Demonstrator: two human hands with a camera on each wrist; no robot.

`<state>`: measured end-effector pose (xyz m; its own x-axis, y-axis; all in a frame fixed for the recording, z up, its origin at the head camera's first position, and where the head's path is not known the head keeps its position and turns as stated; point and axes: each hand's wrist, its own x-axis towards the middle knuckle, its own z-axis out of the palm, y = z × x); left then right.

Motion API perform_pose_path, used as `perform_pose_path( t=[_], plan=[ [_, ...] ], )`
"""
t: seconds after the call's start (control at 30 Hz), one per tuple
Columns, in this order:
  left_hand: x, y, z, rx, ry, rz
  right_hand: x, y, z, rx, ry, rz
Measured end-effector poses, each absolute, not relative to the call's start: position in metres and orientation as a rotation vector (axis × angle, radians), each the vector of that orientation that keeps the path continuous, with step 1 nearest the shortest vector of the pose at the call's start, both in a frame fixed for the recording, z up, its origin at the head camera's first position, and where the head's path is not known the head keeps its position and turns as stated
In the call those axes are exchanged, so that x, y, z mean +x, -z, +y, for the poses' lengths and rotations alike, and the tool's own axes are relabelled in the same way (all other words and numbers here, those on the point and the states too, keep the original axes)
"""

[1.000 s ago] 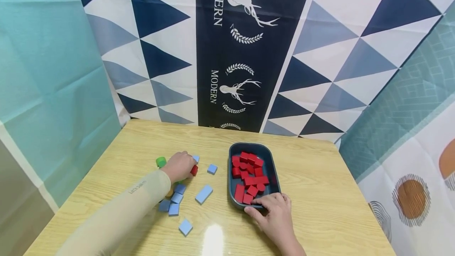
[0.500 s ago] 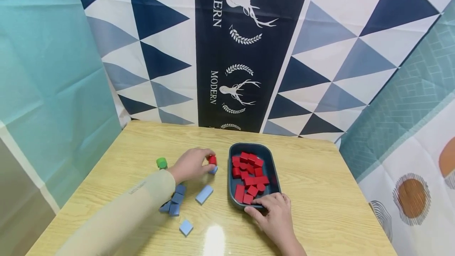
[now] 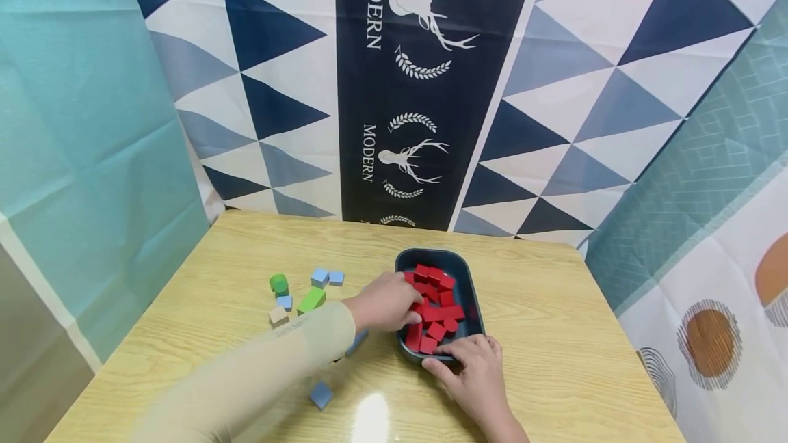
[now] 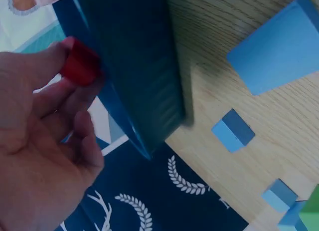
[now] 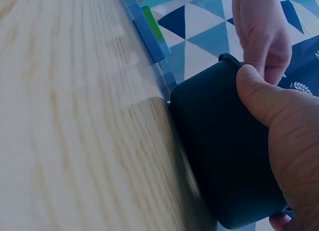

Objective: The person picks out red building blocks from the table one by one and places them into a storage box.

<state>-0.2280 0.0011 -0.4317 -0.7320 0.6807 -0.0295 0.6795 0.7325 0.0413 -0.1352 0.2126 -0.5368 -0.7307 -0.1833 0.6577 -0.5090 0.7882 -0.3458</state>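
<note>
My left hand (image 3: 386,301) is over the left side of a dark blue bin (image 3: 477,313). In the left wrist view its thumb and fingers pinch a red block (image 4: 80,62) at the bin's rim. Several red blocks (image 3: 452,313) of mixed shapes lie inside the bin. At the near right corner my right hand (image 3: 474,368) grips the bin's edge. The right wrist view has that thumb over the rim, pressed to the bin's wall (image 5: 219,141), with a fingertip below.
Left of the bin lie blue blocks (image 3: 319,277), a green block (image 3: 312,300), a green cylinder (image 3: 279,284) and a pale wooden block (image 3: 278,316). A lone blue block (image 3: 321,395) sits nearer the front. Patterned cloth (image 3: 277,87) hangs behind the table.
My left hand has picked up the red block from among the loose blocks and carried it rightward to the bin. My right hand has kept its grip on the bin.
</note>
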Motion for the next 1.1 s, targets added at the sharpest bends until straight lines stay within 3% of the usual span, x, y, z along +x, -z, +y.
perform_pose_path(
  t=[0.37,1.1],
  plan=[
    [-0.223,0.449,0.019,1.049,0.271,2.888,-0.134,0.537,0.212,0.510,-0.699,-2.357],
    [-0.221,0.489,0.024,0.988,-0.185,3.139,-0.136,0.539,0.211,0.529,-0.690,-2.318]
  ],
)
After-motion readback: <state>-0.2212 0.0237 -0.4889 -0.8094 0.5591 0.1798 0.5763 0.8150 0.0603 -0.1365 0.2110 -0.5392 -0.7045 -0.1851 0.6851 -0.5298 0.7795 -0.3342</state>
